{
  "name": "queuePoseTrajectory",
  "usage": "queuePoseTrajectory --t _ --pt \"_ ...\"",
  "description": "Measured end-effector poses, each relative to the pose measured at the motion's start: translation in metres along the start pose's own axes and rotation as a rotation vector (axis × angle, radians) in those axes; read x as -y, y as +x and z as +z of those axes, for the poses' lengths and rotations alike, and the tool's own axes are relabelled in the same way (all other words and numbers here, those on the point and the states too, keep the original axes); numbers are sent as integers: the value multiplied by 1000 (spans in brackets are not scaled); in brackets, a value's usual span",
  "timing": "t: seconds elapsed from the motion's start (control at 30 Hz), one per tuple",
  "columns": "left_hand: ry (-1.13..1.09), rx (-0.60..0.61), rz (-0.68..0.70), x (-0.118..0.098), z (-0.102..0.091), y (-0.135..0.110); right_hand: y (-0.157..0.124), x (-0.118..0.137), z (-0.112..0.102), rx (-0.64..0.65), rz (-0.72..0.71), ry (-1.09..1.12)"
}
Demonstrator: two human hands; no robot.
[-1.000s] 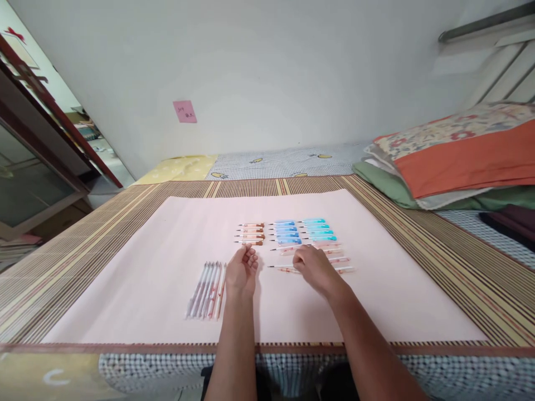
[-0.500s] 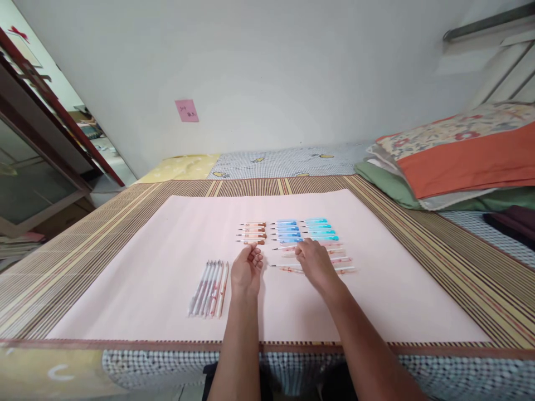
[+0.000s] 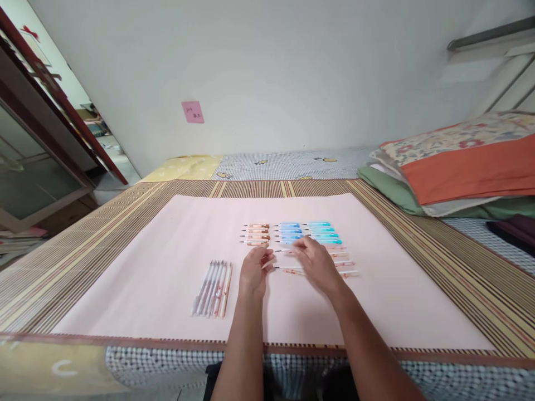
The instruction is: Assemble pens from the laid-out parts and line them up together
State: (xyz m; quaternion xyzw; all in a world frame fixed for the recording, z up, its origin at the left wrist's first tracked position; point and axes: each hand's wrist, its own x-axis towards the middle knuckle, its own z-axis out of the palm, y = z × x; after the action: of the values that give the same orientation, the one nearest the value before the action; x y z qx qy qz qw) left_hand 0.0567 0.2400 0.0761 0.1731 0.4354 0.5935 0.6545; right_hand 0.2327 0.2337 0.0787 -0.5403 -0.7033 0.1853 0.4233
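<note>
fingers of right hand [image 3: 315,264] bent down at slim pale pen [image 3: 285,252], its dark tip pointing left; cannot tell if pinching. fingers of left hand [image 3: 253,270] loosely curled, slightly parted, just near of brown pens [image 3: 262,231]. forearms angle in from near edge. blue pens [image 3: 292,231], teal pens [image 3: 321,224] farther; clear pens [image 3: 212,289] left, on pink sheet [image 3: 137,278].

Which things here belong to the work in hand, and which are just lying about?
Apparently in use:
brown pens
blue pens
turquoise pens
pink pens
pens at left
pink sheet

Seemingly just lying about:
folded bedding
dark cloth
wall note
</note>
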Motion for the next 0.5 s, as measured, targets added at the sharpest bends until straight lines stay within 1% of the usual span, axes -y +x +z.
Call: queuePoseTrajectory --t 0.07,0.17,0.27,0.37,0.43,0.5 --pt "73 78 8 2 1 -1 0 13 -2 13 -20 147" --pt "39 158 46 2 3 -4 -1 25 -2 78 -32 226" --pt "-25 192 48 -2 5 -8 -3 27 1 65 -10 246" --pt "-16 227 18 -3 5 -9 -4 29 3 41 -6 248" --pt "-12 225 16 -3 5 -8 -2 32 -1 41 -10 268" --pt "-84 189 -12 -4 3 -6 0 31 -9 19 5 298"
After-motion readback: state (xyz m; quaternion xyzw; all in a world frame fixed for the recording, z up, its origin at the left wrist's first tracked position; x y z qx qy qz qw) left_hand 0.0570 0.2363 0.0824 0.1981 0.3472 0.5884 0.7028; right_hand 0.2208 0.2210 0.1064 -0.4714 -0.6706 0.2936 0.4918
